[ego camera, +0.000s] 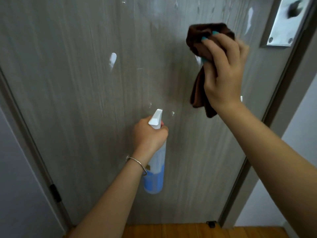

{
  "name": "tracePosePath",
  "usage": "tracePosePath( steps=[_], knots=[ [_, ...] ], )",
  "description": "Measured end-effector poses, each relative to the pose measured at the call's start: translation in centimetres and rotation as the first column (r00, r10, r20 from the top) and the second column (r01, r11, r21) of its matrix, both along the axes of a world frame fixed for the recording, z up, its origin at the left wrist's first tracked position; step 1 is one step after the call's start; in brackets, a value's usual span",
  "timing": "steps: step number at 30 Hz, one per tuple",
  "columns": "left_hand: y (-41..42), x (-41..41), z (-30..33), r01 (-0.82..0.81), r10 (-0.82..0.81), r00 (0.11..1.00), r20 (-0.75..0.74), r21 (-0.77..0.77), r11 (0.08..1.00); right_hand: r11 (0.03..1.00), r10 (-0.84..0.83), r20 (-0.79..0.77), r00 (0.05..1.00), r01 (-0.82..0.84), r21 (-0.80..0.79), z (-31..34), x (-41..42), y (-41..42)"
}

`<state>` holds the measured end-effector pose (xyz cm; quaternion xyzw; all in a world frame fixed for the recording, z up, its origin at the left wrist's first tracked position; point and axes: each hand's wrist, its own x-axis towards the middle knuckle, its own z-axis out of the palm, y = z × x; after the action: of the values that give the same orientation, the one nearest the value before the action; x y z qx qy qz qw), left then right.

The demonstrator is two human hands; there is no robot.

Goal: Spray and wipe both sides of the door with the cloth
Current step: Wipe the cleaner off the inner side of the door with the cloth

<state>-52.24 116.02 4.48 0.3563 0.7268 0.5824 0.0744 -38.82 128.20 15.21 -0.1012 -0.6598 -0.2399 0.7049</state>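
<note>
Against the grey door (85, 100), near its latch-side edge, the right hand (223, 69) has its grip clamped on the brown cloth (202, 43); foam streaks (112, 59) remain, so this side looks partly wiped, the other side unseen; the left hand (149, 134) grips the spray bottle (155, 176).

bare forearms, silver bangle (137, 163), teal nails (204, 38)

Head camera looks forward and down, close to the door (85, 100).
</note>
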Motion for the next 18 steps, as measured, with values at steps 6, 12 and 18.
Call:
tracePosePath(
  steps=[6, 12, 18],
  knots=[
    [1.0, 1.8, -0.5, 0.113, -0.113, 0.993, 0.028, -0.029, 0.993, 0.973, -0.032, 0.044, 0.999, 0.041, -0.227, -6.7, 5.0, -1.7],
    [2.2, 3.2, -1.2, 0.057, -0.056, 0.998, 0.021, -0.057, 0.997, 0.935, -0.026, 0.01, 1.0, 0.028, -0.355, -10.1, 6.1, -1.3],
    [2.8, 3.3, -1.3, 0.004, -0.006, 0.999, -0.054, -0.038, 0.999, 0.917, -0.006, 0.008, 1.0, 0.008, -0.399, -11.8, 6.7, -0.6]
  ],
)
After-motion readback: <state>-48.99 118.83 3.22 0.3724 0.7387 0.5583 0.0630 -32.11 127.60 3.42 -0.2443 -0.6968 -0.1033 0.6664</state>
